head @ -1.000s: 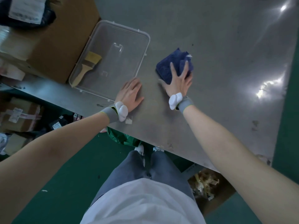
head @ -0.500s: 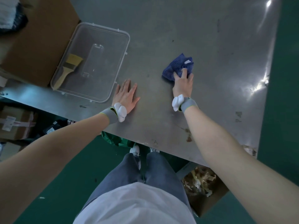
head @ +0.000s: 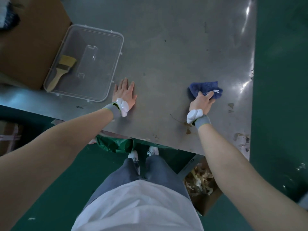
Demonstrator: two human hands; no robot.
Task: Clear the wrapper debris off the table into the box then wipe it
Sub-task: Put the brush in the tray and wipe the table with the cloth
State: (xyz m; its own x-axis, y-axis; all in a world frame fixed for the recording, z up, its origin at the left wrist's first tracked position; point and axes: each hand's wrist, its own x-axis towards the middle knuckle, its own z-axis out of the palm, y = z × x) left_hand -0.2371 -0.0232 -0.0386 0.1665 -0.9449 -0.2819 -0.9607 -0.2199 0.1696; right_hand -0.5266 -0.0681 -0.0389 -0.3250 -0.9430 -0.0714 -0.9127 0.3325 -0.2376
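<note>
My right hand (head: 202, 101) presses a crumpled blue cloth (head: 205, 88) onto the grey metal table (head: 166, 55), toward its right side, with the fingers curled over the cloth's near edge. My left hand (head: 125, 93) lies flat on the table with the fingers spread and holds nothing, just right of a clear plastic lid (head: 86, 64). A cardboard box (head: 202, 187) holding pale wrapper scraps stands on the floor under the table's near right corner. Brownish stains and bits of residue (head: 241, 139) mark the table near that corner.
A wooden-handled paintbrush (head: 60, 70) lies at the left rim of the clear lid. A brown cardboard sheet (head: 28, 44) covers the table's far left. Something green (head: 115, 144) sits under the near edge by my feet. Green floor surrounds the table.
My right hand has slid the blue cloth rightward and toward me across the table, bunching it up. My left hand has stayed flat beside the clear lid.
</note>
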